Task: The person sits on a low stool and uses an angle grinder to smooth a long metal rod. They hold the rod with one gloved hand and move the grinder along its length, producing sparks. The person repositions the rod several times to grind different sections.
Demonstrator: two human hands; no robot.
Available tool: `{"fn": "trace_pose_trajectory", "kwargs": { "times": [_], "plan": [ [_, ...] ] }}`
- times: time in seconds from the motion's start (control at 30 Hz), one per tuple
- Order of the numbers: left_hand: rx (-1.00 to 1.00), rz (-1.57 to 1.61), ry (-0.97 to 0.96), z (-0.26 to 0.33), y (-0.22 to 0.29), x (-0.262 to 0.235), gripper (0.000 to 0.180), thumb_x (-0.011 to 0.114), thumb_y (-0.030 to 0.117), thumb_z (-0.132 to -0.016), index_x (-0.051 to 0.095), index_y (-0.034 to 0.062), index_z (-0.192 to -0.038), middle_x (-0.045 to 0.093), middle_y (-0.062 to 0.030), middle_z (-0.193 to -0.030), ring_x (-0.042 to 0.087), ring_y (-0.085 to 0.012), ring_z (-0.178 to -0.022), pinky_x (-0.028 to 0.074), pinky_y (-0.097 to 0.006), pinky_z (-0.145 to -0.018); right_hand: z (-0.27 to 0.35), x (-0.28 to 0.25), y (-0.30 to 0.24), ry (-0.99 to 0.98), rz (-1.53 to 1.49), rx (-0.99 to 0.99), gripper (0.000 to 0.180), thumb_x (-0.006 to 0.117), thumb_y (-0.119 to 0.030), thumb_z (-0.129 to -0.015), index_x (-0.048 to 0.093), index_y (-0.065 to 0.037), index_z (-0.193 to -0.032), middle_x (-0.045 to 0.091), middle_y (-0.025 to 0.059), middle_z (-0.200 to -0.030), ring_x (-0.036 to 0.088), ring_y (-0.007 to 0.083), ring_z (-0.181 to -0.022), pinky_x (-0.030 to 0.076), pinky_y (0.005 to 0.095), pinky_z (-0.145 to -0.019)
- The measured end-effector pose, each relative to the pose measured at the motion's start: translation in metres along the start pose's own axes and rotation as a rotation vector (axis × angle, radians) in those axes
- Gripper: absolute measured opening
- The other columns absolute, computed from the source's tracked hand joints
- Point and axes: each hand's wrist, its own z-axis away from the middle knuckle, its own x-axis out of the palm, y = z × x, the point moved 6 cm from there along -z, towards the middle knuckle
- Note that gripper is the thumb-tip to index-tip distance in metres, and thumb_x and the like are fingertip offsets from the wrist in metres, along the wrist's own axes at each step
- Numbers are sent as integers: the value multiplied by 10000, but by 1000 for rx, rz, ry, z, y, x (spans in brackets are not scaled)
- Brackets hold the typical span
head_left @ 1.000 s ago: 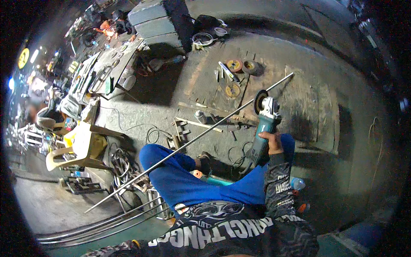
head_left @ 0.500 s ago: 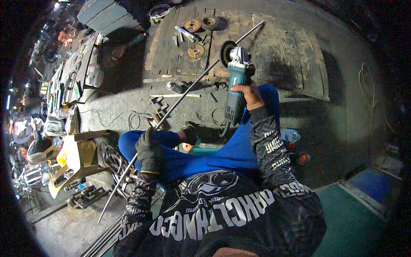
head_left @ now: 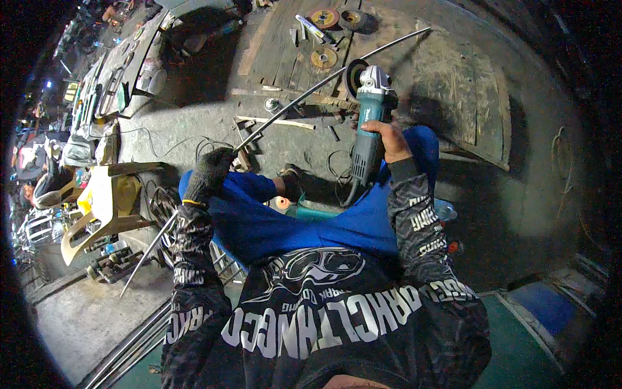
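Observation:
My left hand (head_left: 208, 174), in a dark knit glove, is closed around a long thin metal rod (head_left: 288, 107). The rod slants from the floor at my lower left up to the wooden board, its far end at the upper right. My bare right hand (head_left: 387, 138) grips the body of a teal angle grinder (head_left: 368, 126) above my right knee. The grinder's head points away from me. Its dark disc (head_left: 355, 76) is beside the rod; whether they touch I cannot tell.
Grinding discs (head_left: 324, 57) and a marker pen (head_left: 311, 27) lie on the wooden board (head_left: 447, 91). A small canister (head_left: 272, 105) and metal offcuts sit on the concrete floor. A yellow chair (head_left: 110, 201) stands left, and long metal bars (head_left: 139, 343) lie lower left.
My left hand has moved left and up with the rod. The grinder remains in my right hand, slightly further right in view. The whole view has shifted a little.

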Motion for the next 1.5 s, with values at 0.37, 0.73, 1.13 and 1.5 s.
{"fn": "trace_pose_trajectory", "kwargs": {
  "times": [0.37,0.73,1.13,1.5],
  "plan": [
    [-88,182,-183,-4,-10,8,367,515,326,-988,717,20,-986,675,-66,-824,581,-151,-723,477,-308,-696,8,24,5,-35,33,18,380,699,-171,-747,659,-18,-1093,692,80,-940,671,193,-818,546,338,-767],
    [-31,41,-215,7,19,5,347,525,319,-985,709,27,-1015,662,-47,-834,557,-136,-734,464,-293,-700,3,11,13,86,105,47,376,730,-192,-724,680,-18,-1054,699,87,-923,676,197,-808,541,336,-770],
    [-99,117,-316,-2,-21,4,325,540,305,-983,699,29,-1051,667,-46,-862,558,-132,-756,464,-285,-718,4,-9,7,70,5,-24,487,685,-209,-772,599,25,-1191,696,148,-1004,692,253,-867,567,374,-800],
    [-110,203,-147,5,-32,8,307,561,281,-981,683,27,-1102,680,-54,-902,570,-135,-787,471,-282,-748,-5,-16,-3,134,113,66,428,710,-183,-754,619,20,-1119,688,137,-915,686,240,-766,570,361,-719]
  ]
}}
